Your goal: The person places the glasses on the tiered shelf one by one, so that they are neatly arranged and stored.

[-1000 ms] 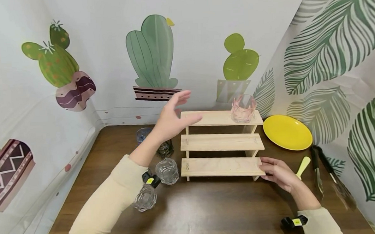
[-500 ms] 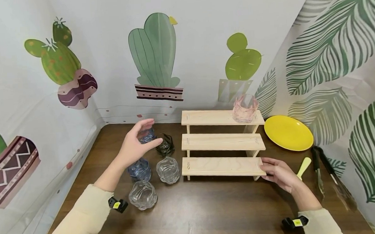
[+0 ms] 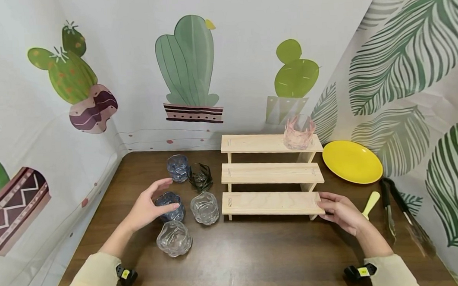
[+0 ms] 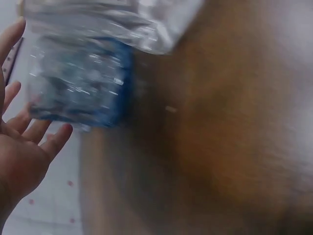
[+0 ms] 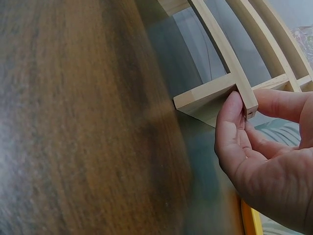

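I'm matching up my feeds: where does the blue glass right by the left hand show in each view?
Head: left of centre, the blue glass is partly hidden by the left hand's thumb, just behind a clear glass.
Left wrist: upper left, blurred, the blue glass beside the fingers.
Right wrist: not in it; the right hand grips the wooden shelf there.
Shared landmark: the brown tabletop, in all three.

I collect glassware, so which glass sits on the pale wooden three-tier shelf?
The pink glass tumbler on the top tier; the other five glasses stand on the brown wooden table.
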The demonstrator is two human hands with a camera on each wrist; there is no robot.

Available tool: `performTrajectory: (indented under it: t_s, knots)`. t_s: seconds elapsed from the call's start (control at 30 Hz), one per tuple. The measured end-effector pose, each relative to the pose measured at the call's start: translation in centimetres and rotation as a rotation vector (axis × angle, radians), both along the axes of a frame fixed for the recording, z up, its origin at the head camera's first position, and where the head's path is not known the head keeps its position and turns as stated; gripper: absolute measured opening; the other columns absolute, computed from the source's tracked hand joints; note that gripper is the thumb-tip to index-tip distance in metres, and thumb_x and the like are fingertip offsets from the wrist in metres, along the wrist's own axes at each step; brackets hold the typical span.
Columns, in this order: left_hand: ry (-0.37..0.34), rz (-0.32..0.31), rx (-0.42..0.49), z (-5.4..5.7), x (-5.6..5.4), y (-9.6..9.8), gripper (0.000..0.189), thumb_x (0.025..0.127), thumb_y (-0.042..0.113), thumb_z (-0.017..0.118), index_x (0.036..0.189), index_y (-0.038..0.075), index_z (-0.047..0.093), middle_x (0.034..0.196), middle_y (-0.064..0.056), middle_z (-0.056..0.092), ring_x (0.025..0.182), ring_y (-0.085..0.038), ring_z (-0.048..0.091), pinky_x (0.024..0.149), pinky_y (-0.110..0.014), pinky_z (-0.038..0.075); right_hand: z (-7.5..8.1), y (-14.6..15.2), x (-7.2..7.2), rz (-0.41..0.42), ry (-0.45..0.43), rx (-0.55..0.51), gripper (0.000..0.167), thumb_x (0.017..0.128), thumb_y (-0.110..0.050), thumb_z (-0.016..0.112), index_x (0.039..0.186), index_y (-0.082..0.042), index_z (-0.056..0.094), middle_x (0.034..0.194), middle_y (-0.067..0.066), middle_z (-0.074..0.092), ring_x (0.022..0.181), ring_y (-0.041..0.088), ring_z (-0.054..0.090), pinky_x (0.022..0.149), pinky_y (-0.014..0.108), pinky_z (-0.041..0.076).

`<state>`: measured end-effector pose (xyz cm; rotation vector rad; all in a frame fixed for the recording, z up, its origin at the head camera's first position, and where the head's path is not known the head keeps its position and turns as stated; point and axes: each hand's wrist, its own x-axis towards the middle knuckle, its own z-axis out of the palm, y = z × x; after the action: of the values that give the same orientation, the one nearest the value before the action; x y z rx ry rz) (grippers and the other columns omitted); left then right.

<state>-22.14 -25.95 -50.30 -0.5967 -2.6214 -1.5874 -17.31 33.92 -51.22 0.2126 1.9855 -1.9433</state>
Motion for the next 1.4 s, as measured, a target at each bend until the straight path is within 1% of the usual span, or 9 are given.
performTrajectory:
  t_s: [0.1, 0.17, 0.3, 0.43, 0.57, 0.73, 0.9, 1.1, 1.4]
  knots:
    - [-0.021, -0.017, 0.021, -1.2, 0.2, -0.4, 0.077, 0.083, 0.016, 0.090, 0.150, 0.016, 0.051, 0.148, -0.019, 0.055, 0.140, -0.035, 0.047, 0.111, -0.021, 0.038, 0.0, 0.0, 0.0, -0.002, -0.003, -0.005, 0.071, 0.105, -0.011, 0.060, 0.156, 0.015, 0.017, 0.115, 0.003, 0.065, 0.097, 0.010, 0.066, 0.080, 0.028, 0.058]
    - [-0.028, -0.024, 0.035, -1.8, 0.2, -0.7, 0.076, 0.084, 0.015, 0.090, 0.149, 0.017, 0.052, 0.146, -0.019, 0.056, 0.139, -0.031, 0.049, 0.108, -0.014, 0.037, -0.1, 0.1, 0.0, -0.009, -0.007, -0.012, 0.071, 0.105, -0.011, 0.059, 0.156, 0.015, 0.017, 0.114, 0.002, 0.066, 0.096, 0.010, 0.066, 0.079, 0.028, 0.058]
    - [-0.032, -0.054, 0.071, -2.5, 0.5, -1.1, 0.075, 0.083, 0.012, 0.089, 0.149, 0.018, 0.053, 0.144, -0.020, 0.058, 0.133, -0.028, 0.054, 0.106, -0.018, 0.042, -0.2, 0.1, 0.0, -0.013, -0.009, -0.017, 0.070, 0.105, -0.010, 0.059, 0.156, 0.015, 0.018, 0.114, 0.002, 0.066, 0.096, 0.011, 0.066, 0.079, 0.028, 0.059]
    - [-0.028, -0.099, 0.104, -2.8, 0.8, -1.2, 0.077, 0.082, 0.007, 0.090, 0.149, 0.015, 0.052, 0.143, -0.021, 0.057, 0.125, -0.032, 0.060, 0.103, -0.027, 0.049, -0.2, 0.0, 0.0, -0.014, -0.005, -0.014, 0.070, 0.105, -0.011, 0.060, 0.155, 0.015, 0.018, 0.115, 0.003, 0.065, 0.097, 0.011, 0.066, 0.080, 0.028, 0.059]
    - [-0.021, -0.117, 0.119, -3.0, 0.9, -1.3, 0.080, 0.081, 0.005, 0.090, 0.150, 0.013, 0.051, 0.144, -0.019, 0.057, 0.123, -0.034, 0.061, 0.102, -0.029, 0.051, -0.2, 0.0, 0.1, -0.017, -0.004, -0.013, 0.070, 0.105, -0.011, 0.060, 0.155, 0.015, 0.019, 0.115, 0.003, 0.065, 0.097, 0.011, 0.066, 0.080, 0.028, 0.059]
    - [-0.021, -0.100, 0.113, -3.2, 0.9, -1.6, 0.083, 0.079, 0.006, 0.091, 0.151, 0.014, 0.051, 0.144, -0.015, 0.059, 0.124, -0.030, 0.061, 0.101, -0.025, 0.049, -0.2, 0.0, 0.1, -0.012, -0.001, -0.017, 0.070, 0.105, -0.011, 0.060, 0.155, 0.015, 0.018, 0.114, 0.003, 0.066, 0.097, 0.011, 0.066, 0.079, 0.028, 0.059]
    - [-0.040, -0.100, 0.111, -3.4, 0.8, -2.0, 0.088, 0.076, 0.005, 0.094, 0.152, 0.014, 0.049, 0.146, -0.015, 0.057, 0.126, -0.032, 0.059, 0.102, -0.026, 0.049, -0.2, 0.0, 0.1, -0.007, -0.002, -0.017, 0.070, 0.105, -0.012, 0.060, 0.155, 0.016, 0.019, 0.114, 0.003, 0.066, 0.097, 0.010, 0.066, 0.080, 0.028, 0.059]
    - [-0.067, -0.082, 0.099, -3.5, 0.9, -2.2, 0.092, 0.074, 0.006, 0.095, 0.152, 0.004, 0.046, 0.148, -0.012, 0.056, 0.125, -0.033, 0.059, 0.101, -0.026, 0.050, 0.0, 0.0, 0.0, -0.010, -0.007, -0.012, 0.071, 0.105, -0.013, 0.061, 0.155, 0.015, 0.019, 0.114, 0.003, 0.066, 0.097, 0.011, 0.066, 0.081, 0.028, 0.059]
    - [-0.054, -0.029, 0.078, -3.4, 0.9, -2.0, 0.091, 0.070, 0.007, 0.098, 0.147, 0.003, 0.050, 0.136, -0.013, 0.064, 0.115, -0.034, 0.065, 0.094, -0.025, 0.054, -0.2, 0.0, 0.1, -0.006, -0.005, -0.011, 0.071, 0.105, -0.013, 0.060, 0.155, 0.015, 0.018, 0.115, 0.003, 0.066, 0.097, 0.010, 0.066, 0.081, 0.028, 0.059]
